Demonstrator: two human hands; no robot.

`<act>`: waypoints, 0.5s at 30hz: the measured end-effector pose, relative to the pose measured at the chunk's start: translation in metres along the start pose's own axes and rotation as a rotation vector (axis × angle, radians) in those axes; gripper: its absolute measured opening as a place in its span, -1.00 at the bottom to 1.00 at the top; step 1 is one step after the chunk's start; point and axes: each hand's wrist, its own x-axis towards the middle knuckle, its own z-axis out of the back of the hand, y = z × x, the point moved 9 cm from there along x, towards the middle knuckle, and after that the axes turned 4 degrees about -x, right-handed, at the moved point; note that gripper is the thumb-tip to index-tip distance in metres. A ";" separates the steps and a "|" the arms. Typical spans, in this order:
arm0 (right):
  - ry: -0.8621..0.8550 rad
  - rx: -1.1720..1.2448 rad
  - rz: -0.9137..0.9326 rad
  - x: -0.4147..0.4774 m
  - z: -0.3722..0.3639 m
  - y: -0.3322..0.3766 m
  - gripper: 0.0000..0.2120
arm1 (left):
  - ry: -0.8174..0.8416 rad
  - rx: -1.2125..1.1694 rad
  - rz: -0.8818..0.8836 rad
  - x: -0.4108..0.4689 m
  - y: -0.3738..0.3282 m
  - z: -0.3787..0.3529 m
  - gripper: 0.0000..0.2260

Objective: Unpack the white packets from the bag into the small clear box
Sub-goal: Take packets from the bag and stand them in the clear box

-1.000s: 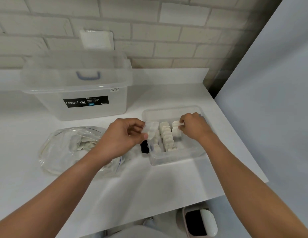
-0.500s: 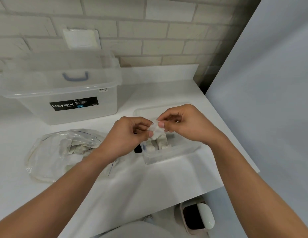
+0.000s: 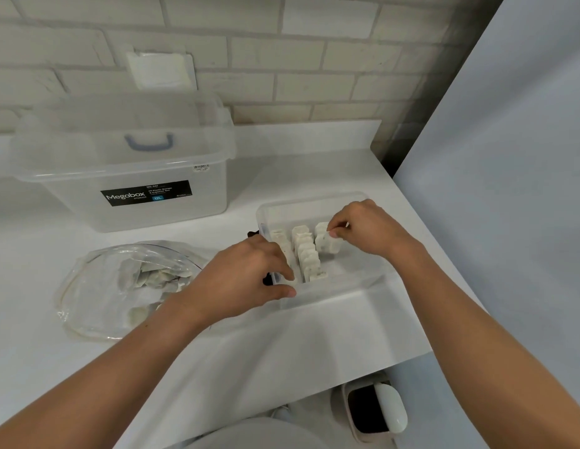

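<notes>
The small clear box (image 3: 334, 288) stands on the white counter, right of centre. Inside it, white packets (image 3: 309, 259) stand on edge in three rows. My right hand (image 3: 371, 230) reaches in from the right and pinches a white packet (image 3: 327, 244) between thumb and forefinger at the near end of the right row. My left hand (image 3: 246, 277) grips the box's near left corner, fingers over the wall and thumb on the front. The clear bag (image 3: 97, 286) lies to the left, with more white packets (image 3: 155, 275) inside.
A large clear Megabox tub (image 3: 126, 189) with its lid on stands behind the bag, against the brick wall. A grey panel (image 3: 508, 189) bounds the counter on the right. A small dark object (image 3: 253, 234) lies by the box's left wall. A bin (image 3: 374, 413) stands below the counter's front edge.
Both hands held one packet above the box half a second ago. Now my right hand has lowered it into the right row, and my left hand has dropped to the box's corner.
</notes>
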 end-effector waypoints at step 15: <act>0.138 -0.197 -0.101 0.028 -0.056 -0.018 -0.84 | -0.039 -0.001 -0.019 -0.002 -0.001 -0.001 -0.80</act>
